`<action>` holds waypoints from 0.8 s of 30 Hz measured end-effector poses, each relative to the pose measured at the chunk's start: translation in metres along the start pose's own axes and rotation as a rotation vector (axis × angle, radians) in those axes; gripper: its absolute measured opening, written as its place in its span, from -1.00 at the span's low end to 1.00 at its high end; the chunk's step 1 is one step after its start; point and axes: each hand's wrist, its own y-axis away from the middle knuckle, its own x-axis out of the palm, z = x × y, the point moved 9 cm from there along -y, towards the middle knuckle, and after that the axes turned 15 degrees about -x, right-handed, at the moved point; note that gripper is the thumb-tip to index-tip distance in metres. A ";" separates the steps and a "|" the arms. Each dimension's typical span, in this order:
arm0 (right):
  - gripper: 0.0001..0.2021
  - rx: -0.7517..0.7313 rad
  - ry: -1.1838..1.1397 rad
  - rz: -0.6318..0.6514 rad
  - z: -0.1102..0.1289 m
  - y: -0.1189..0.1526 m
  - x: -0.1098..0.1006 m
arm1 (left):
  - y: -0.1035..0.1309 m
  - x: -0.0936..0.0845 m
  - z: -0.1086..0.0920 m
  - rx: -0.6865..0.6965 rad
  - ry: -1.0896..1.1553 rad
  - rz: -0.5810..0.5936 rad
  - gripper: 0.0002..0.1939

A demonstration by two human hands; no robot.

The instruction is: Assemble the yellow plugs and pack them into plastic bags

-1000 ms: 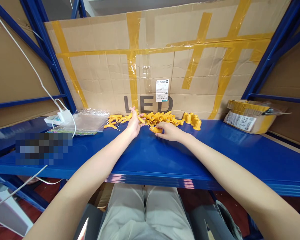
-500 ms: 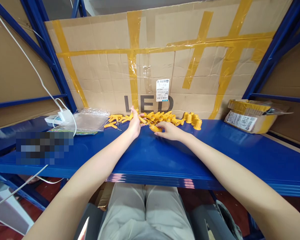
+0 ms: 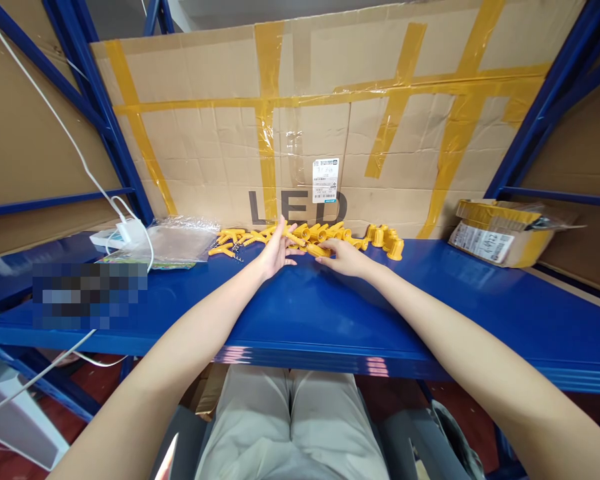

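My left hand (image 3: pixel 277 254) is beside the yellow parts near the middle of the blue shelf, its fingers stretched and apart. A few parts lie right behind its fingertips. Pinched by the fingers of my right hand (image 3: pixel 346 259) is a yellow plastic piece (image 3: pixel 317 251), partly covered by them. To the left lie several yellow handles with metal spirals (image 3: pixel 223 251), like corkscrews. Behind my right hand sits a heap of yellow hollow plastic bodies (image 3: pixel 334 231), and more yellow cup-shaped pieces (image 3: pixel 394 247) stand upright to the right.
The blue shelf (image 3: pixel 300 313) backs onto a large taped cardboard sheet (image 3: pixel 205 153). Clear plastic bags (image 3: pixel 180 241) and a white plug with cable (image 3: pixel 124 231) lie on the left, near a blurred-out patch. An open, taped cardboard box (image 3: pixel 500 235) is at the right.
My left hand has shifted slightly right and its fingers have spread. My right hand has moved a little right and back, taking the yellow piece along towards the heap.
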 end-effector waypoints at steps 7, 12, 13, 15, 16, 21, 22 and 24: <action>-0.82 0.011 -0.006 0.013 -0.002 0.002 0.001 | -0.009 -0.009 0.006 -0.039 0.000 -0.096 -0.40; -0.78 0.049 -0.003 0.039 -0.020 0.007 0.005 | -0.011 -0.022 0.002 0.042 -0.350 -0.268 -0.69; -0.77 0.055 -0.004 0.039 -0.023 0.008 0.005 | -0.010 -0.023 0.000 0.072 -0.421 -0.294 -0.69; -0.76 0.067 -0.020 0.040 -0.027 0.009 0.006 | -0.005 -0.023 -0.006 0.146 -0.547 -0.327 -0.58; -0.76 0.073 -0.036 0.041 -0.028 0.009 0.007 | -0.002 -0.021 -0.009 0.188 -0.607 -0.330 -0.53; -0.70 0.127 -0.179 -0.013 -0.032 0.011 0.006 | 0.006 -0.006 -0.019 0.380 -0.928 -0.307 -0.57; -0.68 0.154 -0.211 -0.029 -0.035 0.012 0.007 | 0.006 -0.006 -0.020 0.392 -0.980 -0.322 -0.61; -0.64 0.220 -0.277 -0.059 -0.044 0.014 0.009 | 0.003 -0.009 -0.019 0.384 -1.049 -0.361 -0.67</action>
